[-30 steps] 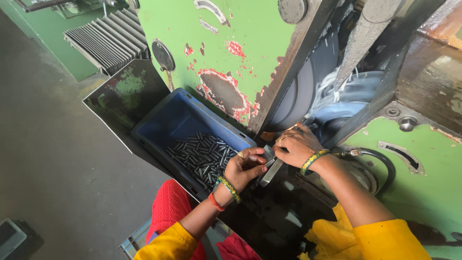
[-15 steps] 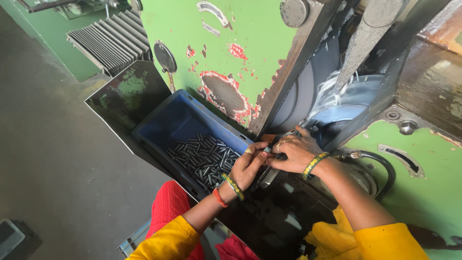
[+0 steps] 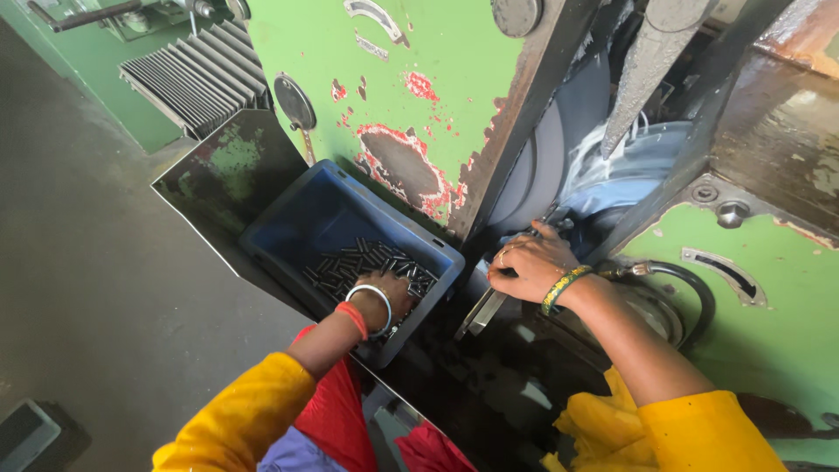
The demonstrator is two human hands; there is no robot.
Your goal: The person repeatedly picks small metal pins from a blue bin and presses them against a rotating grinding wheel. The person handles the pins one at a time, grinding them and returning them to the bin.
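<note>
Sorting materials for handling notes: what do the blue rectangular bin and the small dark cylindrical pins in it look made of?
Blue rectangular bin: likely moulded plastic, matte, uniform colour, thick rounded rim. Small dark cylindrical pins: probably metal, dull grey with faint glints. Left hand reaches among them.

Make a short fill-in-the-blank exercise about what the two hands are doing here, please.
1. The left hand reaches into the ____ bin.
2. The bin holds small dark metal ____.
3. The right hand rests at the ____ machine.
4. The sleeves are ____.

Missing words: blue; pins; green; yellow
</note>
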